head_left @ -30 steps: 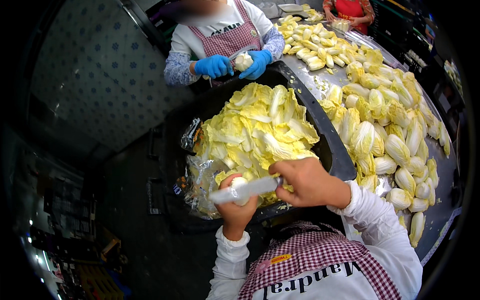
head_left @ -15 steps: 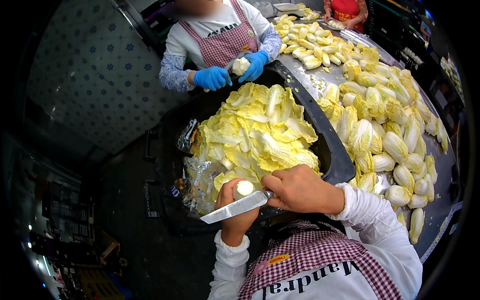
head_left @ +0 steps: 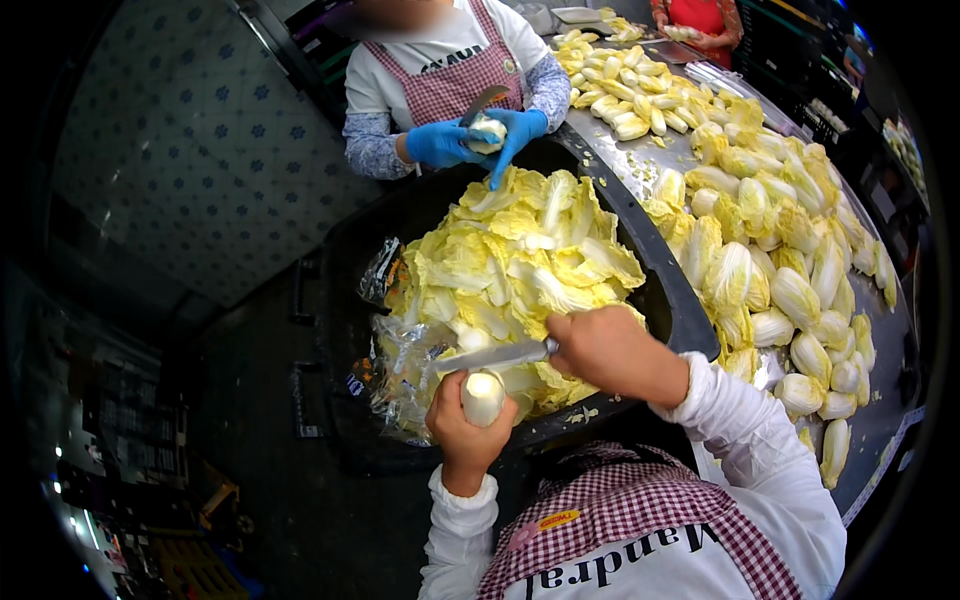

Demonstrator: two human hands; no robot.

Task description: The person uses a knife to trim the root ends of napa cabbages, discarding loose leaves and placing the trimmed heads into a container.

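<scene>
My left hand (head_left: 462, 438) is wrapped round a Chinese cabbage (head_left: 483, 404), whose pale, flat-cut stem end faces up. In my right hand (head_left: 612, 352) is a knife (head_left: 497, 356), its handle gripped and its broad blade pointing left. The blade lies just beyond the cabbage's cut end; whether it touches cannot be told. Both hands are over the near side of a black tub (head_left: 688, 318), which holds a heap of loose yellow-white cabbage leaves (head_left: 525, 265). Crumpled clear plastic (head_left: 408, 345) hangs inside the tub's left side.
Across the tub a co-worker's blue-gloved hands (head_left: 440, 146) hold a knife and a cabbage. To the right, many cabbages (head_left: 790, 290) are piled on a steel table (head_left: 880, 385). Another person in a red apron (head_left: 697, 14) stands at its far end.
My right hand and the knife have moved up and away from me, off the front of the cabbage. The cabbage now stands more upright, lower in view. The co-worker's hands have shifted right.
</scene>
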